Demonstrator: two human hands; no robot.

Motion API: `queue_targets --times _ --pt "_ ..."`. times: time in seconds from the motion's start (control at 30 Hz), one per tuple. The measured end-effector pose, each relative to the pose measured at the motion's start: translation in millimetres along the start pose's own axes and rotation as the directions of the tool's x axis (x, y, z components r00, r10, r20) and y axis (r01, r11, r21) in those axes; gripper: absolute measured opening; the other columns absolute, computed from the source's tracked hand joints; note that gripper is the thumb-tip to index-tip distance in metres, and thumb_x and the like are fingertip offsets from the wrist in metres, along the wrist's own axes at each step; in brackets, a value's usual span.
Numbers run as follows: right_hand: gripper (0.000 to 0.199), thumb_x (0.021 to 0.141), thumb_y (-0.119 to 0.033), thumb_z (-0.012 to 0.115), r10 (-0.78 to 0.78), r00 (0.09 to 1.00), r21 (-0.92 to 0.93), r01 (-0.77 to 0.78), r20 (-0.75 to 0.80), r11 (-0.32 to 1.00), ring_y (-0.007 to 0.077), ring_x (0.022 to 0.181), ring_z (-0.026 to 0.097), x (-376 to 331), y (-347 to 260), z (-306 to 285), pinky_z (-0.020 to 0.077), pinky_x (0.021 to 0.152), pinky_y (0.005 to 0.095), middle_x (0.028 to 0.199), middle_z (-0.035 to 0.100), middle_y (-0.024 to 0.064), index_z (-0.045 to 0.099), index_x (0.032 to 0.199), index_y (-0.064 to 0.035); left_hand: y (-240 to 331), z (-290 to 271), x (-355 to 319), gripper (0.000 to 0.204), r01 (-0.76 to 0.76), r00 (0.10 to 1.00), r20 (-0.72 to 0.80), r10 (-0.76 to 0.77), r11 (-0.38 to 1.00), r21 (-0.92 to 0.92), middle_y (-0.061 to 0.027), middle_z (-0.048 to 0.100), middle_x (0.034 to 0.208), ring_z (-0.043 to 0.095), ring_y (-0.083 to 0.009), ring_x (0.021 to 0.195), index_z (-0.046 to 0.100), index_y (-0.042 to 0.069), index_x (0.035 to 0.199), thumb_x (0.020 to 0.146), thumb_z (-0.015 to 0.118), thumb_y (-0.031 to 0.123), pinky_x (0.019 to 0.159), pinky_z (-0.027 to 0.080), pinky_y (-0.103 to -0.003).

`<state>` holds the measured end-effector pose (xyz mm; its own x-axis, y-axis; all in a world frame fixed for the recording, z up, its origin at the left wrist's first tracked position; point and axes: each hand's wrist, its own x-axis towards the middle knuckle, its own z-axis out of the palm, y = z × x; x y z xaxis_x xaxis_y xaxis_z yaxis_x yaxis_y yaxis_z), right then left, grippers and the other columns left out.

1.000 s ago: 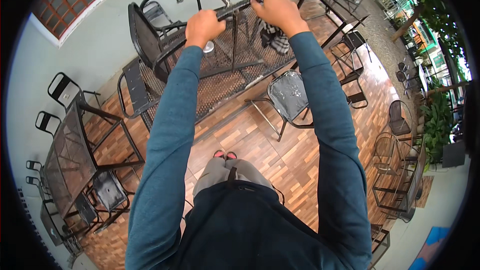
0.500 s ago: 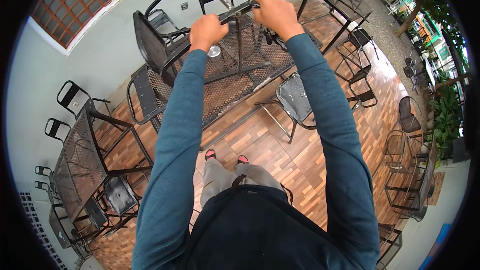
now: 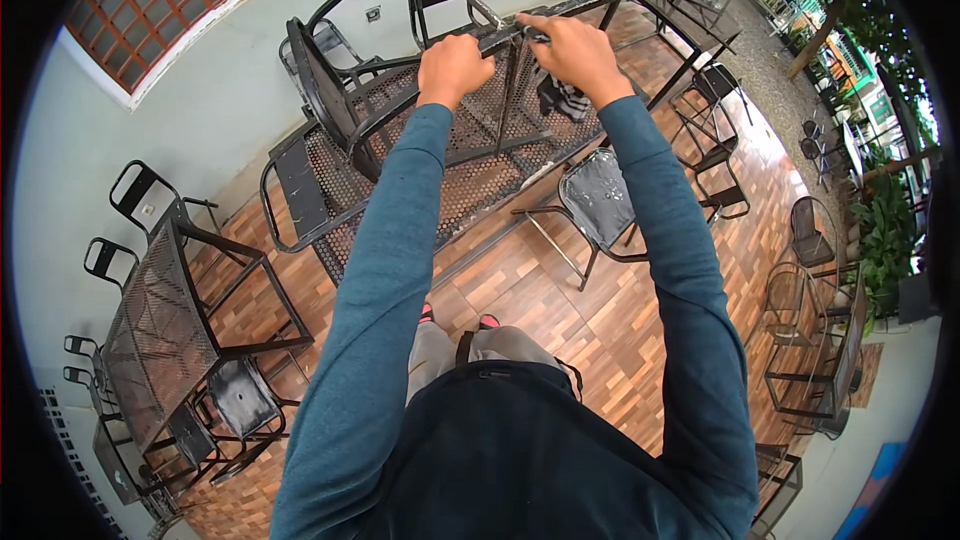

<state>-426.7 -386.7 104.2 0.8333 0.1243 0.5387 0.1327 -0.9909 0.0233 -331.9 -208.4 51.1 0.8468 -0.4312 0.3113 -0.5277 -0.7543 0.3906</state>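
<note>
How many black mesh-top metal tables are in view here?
2. One mesh table lies ahead, both hands, left hand and right hand, on its far edge; a second table stands lower left. Others may be hidden far right.

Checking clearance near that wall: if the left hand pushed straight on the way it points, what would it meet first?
Probably the black metal chair just beyond the left hand, which grips the mesh table's edge; the pale wall lies behind. Depth is unclear.
</note>
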Motion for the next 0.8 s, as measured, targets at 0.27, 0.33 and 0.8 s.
queue_targets --times 0.27,0.33,0.8 --pt "0.04 0.09 -0.025 0.066 0.044 0.999 0.017 -0.044 0.024 0.999 0.0381 0.083 0.07 -3.7 -4.2 3.0 0.0568 0.073 0.0504 0.09 0.073 0.0169 0.071 0.129 -0.0271 3.1 -3.8 -3.5 0.035 -0.004 1.0 0.023 0.004 1.0 -0.007 -0.0199 0.076 0.091 0.074 -0.0383 0.088 0.078 0.003 0.092 0.083 0.073 0.036 0.082 0.059 -0.048" --pt "0.041 0.09 -0.024 0.066 0.118 0.993 0.007 -0.118 0.017 0.993 0.0387 0.083 0.07 0.7 1.2 0.8 0.0568 0.073 0.0505 0.087 0.073 0.017 0.07 0.131 -0.0282 3.0 -4.2 -2.4 0.034 -0.008 1.0 0.026 0.008 1.0 -0.01 -0.0211 0.075 0.09 0.073 -0.0395 0.086 0.078 0.004 0.092 0.082 0.071 0.036 0.082 0.059 -0.049" --pt "0.045 0.09 -0.027 0.066 0.055 0.998 0.06 -0.057 0.037 0.997 0.0401 0.078 0.068 -5.7 2.6 4.8 0.0565 0.073 0.0511 0.081 0.07 0.0191 0.068 0.134 -0.0314 2.2 2.2 -2.2 0.033 -0.011 0.999 -0.033 0.01 0.999 -0.03 -0.0229 0.074 0.084 0.073 -0.041 0.082 0.078 0.004 0.09 0.08 0.069 0.034 0.081 0.059 -0.05"
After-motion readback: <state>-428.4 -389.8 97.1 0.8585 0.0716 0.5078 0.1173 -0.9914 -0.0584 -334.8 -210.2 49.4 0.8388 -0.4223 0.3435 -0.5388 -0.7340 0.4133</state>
